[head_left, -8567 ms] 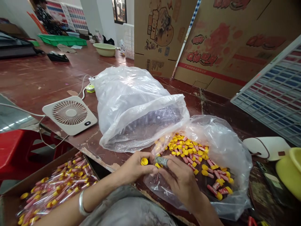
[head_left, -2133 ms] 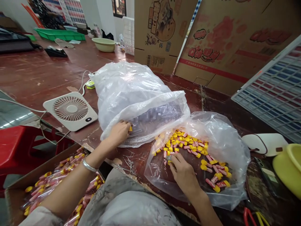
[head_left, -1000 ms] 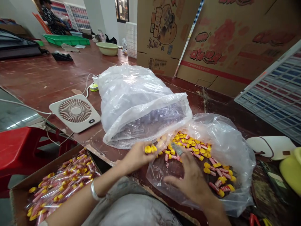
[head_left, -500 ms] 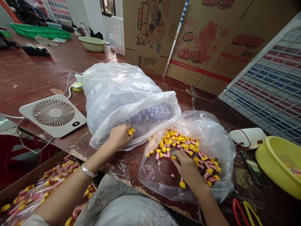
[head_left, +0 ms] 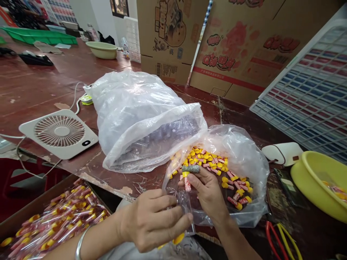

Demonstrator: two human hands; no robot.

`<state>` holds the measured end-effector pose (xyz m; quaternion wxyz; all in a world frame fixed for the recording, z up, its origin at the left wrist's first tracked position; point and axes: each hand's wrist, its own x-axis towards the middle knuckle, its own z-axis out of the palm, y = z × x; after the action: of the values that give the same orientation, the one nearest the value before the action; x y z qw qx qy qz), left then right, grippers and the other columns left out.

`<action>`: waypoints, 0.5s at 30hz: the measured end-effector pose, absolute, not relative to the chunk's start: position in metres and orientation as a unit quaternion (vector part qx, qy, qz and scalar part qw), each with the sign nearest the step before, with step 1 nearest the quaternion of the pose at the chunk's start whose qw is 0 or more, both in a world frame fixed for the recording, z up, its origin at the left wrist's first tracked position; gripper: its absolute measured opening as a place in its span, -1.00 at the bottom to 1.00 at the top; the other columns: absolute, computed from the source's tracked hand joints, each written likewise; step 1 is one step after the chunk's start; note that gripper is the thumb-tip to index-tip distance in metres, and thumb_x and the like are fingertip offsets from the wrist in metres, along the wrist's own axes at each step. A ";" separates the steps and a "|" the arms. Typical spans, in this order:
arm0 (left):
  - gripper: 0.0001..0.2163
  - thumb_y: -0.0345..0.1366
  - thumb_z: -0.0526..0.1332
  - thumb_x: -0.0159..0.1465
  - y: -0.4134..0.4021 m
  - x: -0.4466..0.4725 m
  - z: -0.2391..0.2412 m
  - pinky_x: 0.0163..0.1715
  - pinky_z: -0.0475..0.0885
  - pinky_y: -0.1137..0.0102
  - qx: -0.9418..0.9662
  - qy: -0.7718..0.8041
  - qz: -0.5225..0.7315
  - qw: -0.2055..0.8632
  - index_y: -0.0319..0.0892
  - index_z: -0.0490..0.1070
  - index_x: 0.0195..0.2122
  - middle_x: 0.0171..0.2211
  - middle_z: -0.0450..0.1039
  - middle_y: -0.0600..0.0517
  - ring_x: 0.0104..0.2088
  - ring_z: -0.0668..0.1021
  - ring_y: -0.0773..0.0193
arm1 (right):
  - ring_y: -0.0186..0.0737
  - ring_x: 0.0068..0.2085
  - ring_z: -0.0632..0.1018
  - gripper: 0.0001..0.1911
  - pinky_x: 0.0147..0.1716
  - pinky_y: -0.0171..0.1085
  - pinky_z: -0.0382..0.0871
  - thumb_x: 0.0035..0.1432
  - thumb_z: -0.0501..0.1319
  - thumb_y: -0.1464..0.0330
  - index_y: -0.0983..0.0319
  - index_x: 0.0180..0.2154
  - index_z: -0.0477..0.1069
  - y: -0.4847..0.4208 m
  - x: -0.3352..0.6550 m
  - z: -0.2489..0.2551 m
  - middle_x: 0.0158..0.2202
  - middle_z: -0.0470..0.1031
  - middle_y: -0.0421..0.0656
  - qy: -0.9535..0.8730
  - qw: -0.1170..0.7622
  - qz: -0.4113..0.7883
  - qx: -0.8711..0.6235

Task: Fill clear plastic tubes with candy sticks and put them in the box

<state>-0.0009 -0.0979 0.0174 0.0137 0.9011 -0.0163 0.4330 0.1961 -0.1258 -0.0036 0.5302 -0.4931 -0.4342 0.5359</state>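
My left hand (head_left: 150, 220) is closed near my lap, pinching a small clear sleeve (head_left: 184, 202) with a yellow cap (head_left: 179, 238) under its fingers. My right hand (head_left: 207, 189), its forefinger wrapped in grey tape, pinches a yellow-capped pink candy piece (head_left: 186, 180) at the mouth of that sleeve. Just beyond lies an open plastic bag (head_left: 244, 151) with a heap of yellow-capped candy pieces (head_left: 214, 162). A larger clear bag (head_left: 141, 115) of clear tubes lies to the left of it.
A cardboard box of filled candy sleeves (head_left: 56, 222) sits at lower left. A white fan (head_left: 58, 131) with a cable lies on the red-brown table (head_left: 40, 86). A yellow basin (head_left: 322, 184), a white case (head_left: 283, 152), a grid tray (head_left: 306, 86) and cardboard cartons (head_left: 244, 47) stand right and behind.
My left hand has drawn back from the big bag toward my lap, now with a clear sleeve. My right hand has lifted out of the heap with a candy piece.
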 end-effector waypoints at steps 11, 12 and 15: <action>-0.73 -0.46 0.05 0.39 -0.093 -0.007 0.011 -0.45 0.52 0.35 0.905 0.021 0.425 -0.007 -0.36 0.53 -0.07 -0.33 0.65 -0.09 -0.29 0.66 0.18 | -0.03 -0.03 0.58 -0.35 -0.05 -0.15 0.49 0.07 0.33 -0.12 0.17 0.04 0.47 -0.147 0.202 -0.007 -0.12 0.59 -0.08 -0.505 0.437 0.585 -0.460; -0.73 -0.44 0.04 0.40 -0.092 -0.009 0.009 -0.43 0.52 0.34 0.905 0.028 0.424 -0.002 -0.35 0.52 -0.04 -0.32 0.64 -0.11 -0.27 0.65 0.16 | 0.05 0.04 0.55 -0.18 0.00 -0.10 0.48 -0.09 0.42 -0.13 0.16 0.12 0.41 -0.152 0.203 -0.009 -0.05 0.57 -0.05 -0.523 0.424 0.573 -0.467; -0.70 -0.40 0.05 0.41 -0.093 -0.015 -0.005 -0.35 0.51 0.30 0.899 0.049 0.434 0.038 -0.34 0.45 0.08 -0.27 0.64 -0.15 -0.22 0.64 0.13 | 0.16 0.12 0.50 0.10 0.06 -0.02 0.47 -0.39 0.59 0.02 0.17 0.20 0.32 -0.163 0.203 -0.015 0.04 0.53 -0.01 -0.574 0.403 0.476 -0.531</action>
<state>-0.0153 -0.0932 -0.0045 0.0380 0.8988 0.0493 0.4340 0.2026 -0.1631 -0.0148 0.4025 -0.5308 -0.5739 0.4763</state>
